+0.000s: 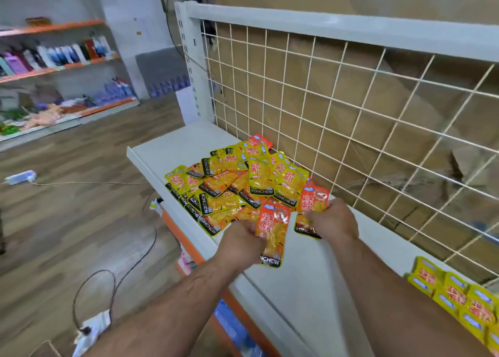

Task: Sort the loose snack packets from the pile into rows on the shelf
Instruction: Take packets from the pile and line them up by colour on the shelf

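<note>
The pile of loose snack packets (235, 183) lies heaped on the white shelf (172, 151), towards its far left end and up against the wire grid back (351, 100). Most packets are yellow, a few are orange, and they overlap at all angles. At the near edge of the pile my left hand (240, 244) grips one orange packet (272, 232). The fingers are curled round its left side, so it hangs upright with its black band at the bottom, over the bare shelf. Just to the right, my right hand (333, 220) holds a second orange packet (313, 208), the fingers closed over its lower part. This packet's top leans towards the pile; I cannot tell whether another packet sits behind it. The two packets are close together but apart. Well along the shelf on my right, yellow packets (456, 300) stand overlapped in neat rows near the grid. Brown cardboard (405, 119) shows behind the wires. An orange strip (186, 240) edges the shelf front below. On the wooden floor (81, 221) to the left lie a white power strip (91, 327) with a dark cable (145, 251) looping from it. Further back stands another rack (54, 67) with bottles.
</note>
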`<action>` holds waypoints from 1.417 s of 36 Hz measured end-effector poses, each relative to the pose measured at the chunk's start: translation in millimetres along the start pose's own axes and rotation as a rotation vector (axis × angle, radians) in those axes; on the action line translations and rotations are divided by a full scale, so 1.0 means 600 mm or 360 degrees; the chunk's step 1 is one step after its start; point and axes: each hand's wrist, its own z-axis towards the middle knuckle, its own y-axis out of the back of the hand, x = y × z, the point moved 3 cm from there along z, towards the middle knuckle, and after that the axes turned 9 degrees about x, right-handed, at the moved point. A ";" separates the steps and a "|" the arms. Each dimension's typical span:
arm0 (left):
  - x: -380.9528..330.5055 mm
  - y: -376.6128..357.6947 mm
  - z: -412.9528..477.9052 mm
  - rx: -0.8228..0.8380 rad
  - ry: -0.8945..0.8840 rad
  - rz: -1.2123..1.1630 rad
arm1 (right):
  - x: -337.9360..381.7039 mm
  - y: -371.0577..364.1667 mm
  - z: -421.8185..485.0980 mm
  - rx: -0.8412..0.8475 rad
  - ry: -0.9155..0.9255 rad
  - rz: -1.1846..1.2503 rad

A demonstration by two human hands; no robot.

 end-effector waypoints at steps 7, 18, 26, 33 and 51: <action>0.003 -0.002 0.007 0.0115 -0.0077 -0.0177 | 0.005 0.008 -0.014 0.0033 0.0040 0.0038; 0.005 0.002 0.010 0.0239 -0.0003 -0.0329 | -0.026 0.024 -0.120 0.0104 -0.0010 0.0209; -0.005 0.014 -0.014 0.0431 -0.0085 -0.0426 | -0.067 0.050 -0.253 -0.0004 -0.0005 0.0731; -0.014 -0.019 -0.062 0.0686 -0.0179 -0.0399 | -0.123 0.052 -0.376 -0.0187 -0.0145 0.1024; -0.011 -0.224 -0.329 0.1334 -0.0383 0.0038 | -0.307 0.123 -0.668 -0.0592 -0.0346 0.1169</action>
